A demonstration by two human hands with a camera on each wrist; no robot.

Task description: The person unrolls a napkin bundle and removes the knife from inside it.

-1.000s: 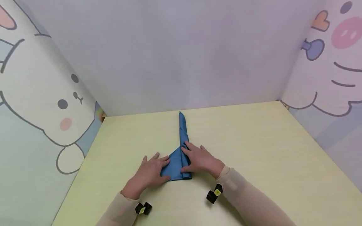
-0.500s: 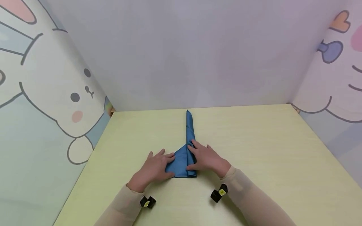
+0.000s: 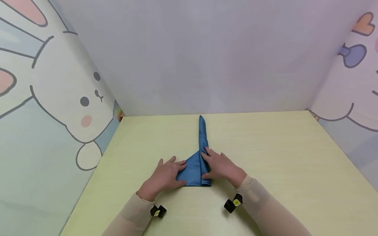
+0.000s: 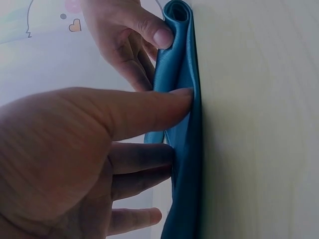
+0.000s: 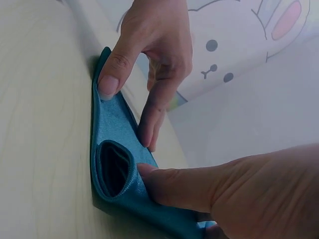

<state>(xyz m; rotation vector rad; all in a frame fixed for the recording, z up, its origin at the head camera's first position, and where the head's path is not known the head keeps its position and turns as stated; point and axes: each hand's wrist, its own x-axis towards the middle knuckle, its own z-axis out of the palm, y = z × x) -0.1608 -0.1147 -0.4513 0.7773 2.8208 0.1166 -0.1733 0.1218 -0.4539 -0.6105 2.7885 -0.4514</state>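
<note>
A shiny blue cloth (image 3: 192, 169) lies on the table, its right side rolled into a narrow tube that tapers to a point near the back edge. The tube's near end (image 5: 114, 169) shows an open spiral in the right wrist view. My left hand (image 3: 164, 177) presses the flat left part with thumb and fingertips, fingers spread. On the tube rests my right hand (image 3: 222, 166), thumb near its close end and fingers farther up. In the left wrist view, the left thumb (image 4: 149, 110) sits on the cloth's near edge. The cloth's underside is hidden.
The pale yellow table (image 3: 283, 154) meets a plain light wall (image 3: 189, 59) at the back. Side walls carry cartoon prints, a rabbit (image 3: 65, 91) at left. Black wrist-worn devices, one on the left sleeve (image 3: 158, 211) and one on the right (image 3: 233, 203), hang above the table.
The head view has swung slightly left, so everything appears shifted right. Both hands keep almost the same places on the cloth, and its rolled shape looks nearly the same.
</note>
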